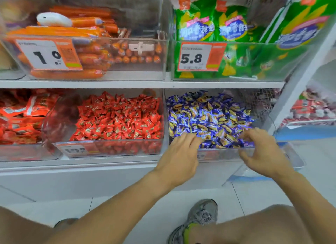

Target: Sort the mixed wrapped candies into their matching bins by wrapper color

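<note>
left fingertips (197, 140) perhaps hidden among blue candies (209, 116)

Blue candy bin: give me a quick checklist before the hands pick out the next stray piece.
1. Both hands at the blue candy bin: ok, left hand and right hand are over its front edge.
2. Hands free to grab: cannot tell, fingertips are down among the blue candies.
3. Red stray visible among the blue: not ok, none seen.
4. Red candy bin has room: ok.
5. Path to the red bin clear: ok.
</note>
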The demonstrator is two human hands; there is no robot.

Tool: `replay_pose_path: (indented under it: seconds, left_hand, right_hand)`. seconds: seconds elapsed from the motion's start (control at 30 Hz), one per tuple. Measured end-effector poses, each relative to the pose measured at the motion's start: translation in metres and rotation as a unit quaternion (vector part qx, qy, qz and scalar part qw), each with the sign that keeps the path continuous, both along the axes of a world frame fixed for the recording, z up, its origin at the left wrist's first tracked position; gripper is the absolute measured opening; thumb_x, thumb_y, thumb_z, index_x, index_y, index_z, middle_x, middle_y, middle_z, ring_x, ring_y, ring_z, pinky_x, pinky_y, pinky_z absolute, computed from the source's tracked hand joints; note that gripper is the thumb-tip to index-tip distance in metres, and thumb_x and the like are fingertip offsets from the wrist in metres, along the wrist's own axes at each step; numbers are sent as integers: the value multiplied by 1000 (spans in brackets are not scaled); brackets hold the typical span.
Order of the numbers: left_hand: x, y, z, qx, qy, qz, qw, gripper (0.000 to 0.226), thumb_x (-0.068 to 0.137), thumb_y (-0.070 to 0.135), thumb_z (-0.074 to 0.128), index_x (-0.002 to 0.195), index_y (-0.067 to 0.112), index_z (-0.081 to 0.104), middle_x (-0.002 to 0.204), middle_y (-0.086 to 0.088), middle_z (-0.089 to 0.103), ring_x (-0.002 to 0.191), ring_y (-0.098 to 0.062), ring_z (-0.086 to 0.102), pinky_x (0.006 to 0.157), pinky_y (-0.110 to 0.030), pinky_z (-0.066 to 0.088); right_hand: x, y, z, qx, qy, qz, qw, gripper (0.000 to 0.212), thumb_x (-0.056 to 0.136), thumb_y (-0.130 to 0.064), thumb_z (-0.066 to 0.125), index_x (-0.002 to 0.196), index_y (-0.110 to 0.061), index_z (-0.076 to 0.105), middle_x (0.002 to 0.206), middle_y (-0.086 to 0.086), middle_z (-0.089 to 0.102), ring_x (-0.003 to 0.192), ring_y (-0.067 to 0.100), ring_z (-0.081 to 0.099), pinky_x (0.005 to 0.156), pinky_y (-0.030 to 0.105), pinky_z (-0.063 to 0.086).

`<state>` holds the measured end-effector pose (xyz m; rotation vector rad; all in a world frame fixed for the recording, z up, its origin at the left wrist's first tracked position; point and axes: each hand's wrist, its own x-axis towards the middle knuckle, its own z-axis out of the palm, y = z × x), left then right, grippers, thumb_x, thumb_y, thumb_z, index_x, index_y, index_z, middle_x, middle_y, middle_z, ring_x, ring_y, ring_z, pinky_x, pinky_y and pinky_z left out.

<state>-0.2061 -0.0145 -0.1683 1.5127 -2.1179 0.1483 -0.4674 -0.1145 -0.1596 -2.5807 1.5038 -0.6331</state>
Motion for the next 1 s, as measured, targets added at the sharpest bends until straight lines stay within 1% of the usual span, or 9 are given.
replay_pose_path:
  seconds: [0.07, 0.13, 0.2, 0.3, 0.4, 0.53, 0.7, 0.87, 1.0]
  left_hand:
    - [-20, -14, -11, 38, -36, 21, 998, 38, 79, 18, 68, 115, 13, 57, 100, -4, 57, 89, -25, 55, 77, -38, 51]
    - [-29, -24, -14, 82, -95, 46, 991, 41, 63, 23, 86, 96, 16, 62, 84, -1, 57, 73, -21, 57, 60, -33, 51]
    - [-29, -29, -18, 113, -123, 80, 983, 49, 48, 24, 95, 82, 19, 61, 75, 2, 56, 66, -19, 57, 53, -30, 47]
    - [-26, -27, -20, 136, -107, 109, 979, 43, 61, 20, 89, 92, 19, 59, 84, 1, 59, 77, -21, 62, 64, -33, 49]
    - [-16, -26, -20, 137, -120, 143, 973, 30, 89, 10, 58, 116, 19, 48, 110, 0, 56, 105, -23, 57, 87, -36, 41]
    - [-10, -33, -7, 106, -112, 156, 976, 13, 100, 21, 45, 114, 20, 48, 113, 0, 57, 108, -24, 53, 86, -34, 35]
    - [-1, -61, -2, 95, -112, 197, 969, 21, 96, 14, 50, 115, 21, 49, 117, 2, 58, 113, -22, 49, 88, -34, 33]
    - [-1, -64, -4, 84, -104, 180, 974, 24, 93, 11, 53, 116, 20, 51, 115, 1, 59, 109, -22, 51, 87, -34, 34]
    - [-4, -54, -16, 112, -91, 151, 978, 48, 81, -1, 55, 123, 19, 47, 116, -1, 51, 108, -24, 51, 87, -34, 34]
  right_hand:
    - [-24, -7, -7, 42, 50, -18, 998, 25, 77, -38, 69, 96, -21, 67, 87, -4, 63, 84, 30, 63, 75, 46, 51]
    - [-35, -15, -16, 48, 81, -13, 996, 24, 82, -41, 73, 92, -19, 71, 84, -2, 66, 82, 31, 64, 74, 43, 50]
    - [-35, -21, -21, 68, 50, -6, 996, 16, 84, -34, 76, 87, -20, 71, 83, -3, 66, 83, 29, 63, 74, 43, 49]
    - [-33, -25, -28, 59, -13, 15, 998, 14, 86, -31, 74, 82, -18, 70, 81, -4, 66, 80, 24, 61, 72, 43, 50]
    - [-28, -25, -26, 14, -62, 21, 998, 14, 86, -29, 75, 82, -16, 70, 80, -2, 66, 80, 22, 59, 74, 37, 45]
    - [-19, -35, -18, 6, -97, 7, 995, 14, 82, -17, 79, 87, -16, 65, 83, -7, 57, 82, 23, 56, 75, 38, 42]
    - [-3, -52, -17, 6, -91, -3, 996, 15, 86, -15, 75, 89, -18, 60, 89, -8, 52, 88, 25, 54, 81, 38, 36]
    - [-2, -69, -4, 21, -61, 13, 998, 15, 86, -17, 75, 91, -16, 60, 89, -6, 52, 89, 23, 51, 82, 38, 34]
    - [-3, -59, -24, 38, -38, 16, 998, 22, 83, -15, 77, 86, -23, 57, 87, -8, 55, 89, 25, 53, 78, 39, 36]
